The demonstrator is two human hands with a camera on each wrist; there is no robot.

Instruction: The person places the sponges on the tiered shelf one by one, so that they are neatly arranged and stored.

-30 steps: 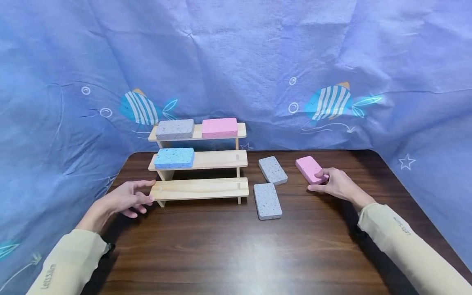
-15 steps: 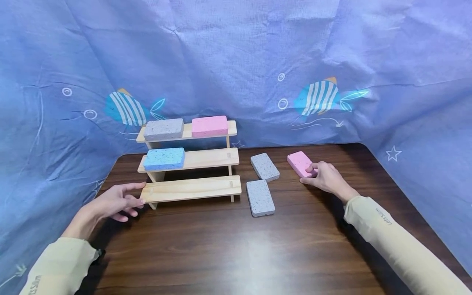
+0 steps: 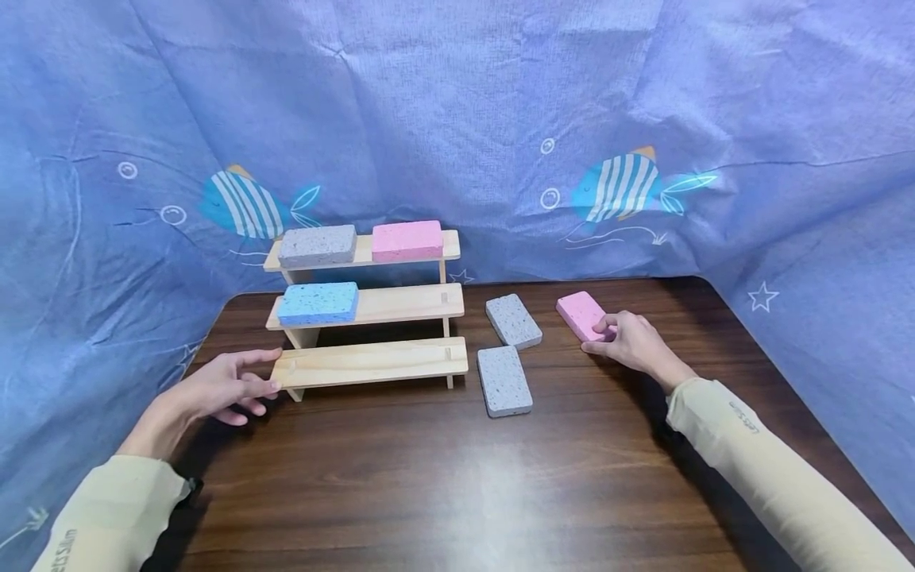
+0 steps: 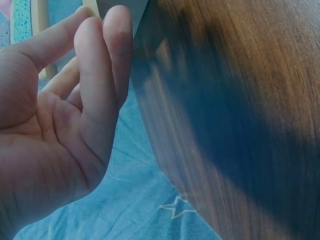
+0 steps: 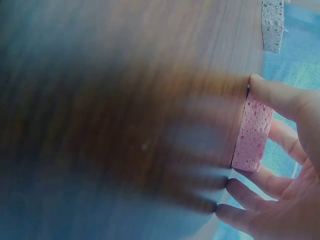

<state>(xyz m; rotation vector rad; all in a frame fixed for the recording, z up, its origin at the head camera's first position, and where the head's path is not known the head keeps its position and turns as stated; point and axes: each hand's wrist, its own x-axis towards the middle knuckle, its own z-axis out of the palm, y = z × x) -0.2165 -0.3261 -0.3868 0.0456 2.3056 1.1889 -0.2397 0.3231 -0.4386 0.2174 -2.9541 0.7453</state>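
Note:
In the head view, my right hand (image 3: 635,343) holds the near end of a pink sponge (image 3: 581,314) lying on the table at the right. The right wrist view shows that pink sponge (image 5: 253,134) between thumb and fingers. My left hand (image 3: 218,388) grips the left end of the lowest board of a three-tier wooden stand (image 3: 372,364), its fingertips at the board's corners. Its lower fingers hang free in the left wrist view. On the stand's top tier sit a grey sponge (image 3: 318,246) and another pink sponge (image 3: 407,241); a blue sponge (image 3: 318,303) is on the middle tier.
Two speckled grey sponges lie on the brown table (image 3: 400,485) right of the stand: a farther sponge (image 3: 513,321) and a nearer sponge (image 3: 504,381). A blue fish-print cloth (image 3: 457,119) hangs behind the table and along its sides.
The head view has shifted slightly, moving the whole scene left in frame. Both hands keep their places at the stand and the pink sponge; no sponge has visibly moved on the table.

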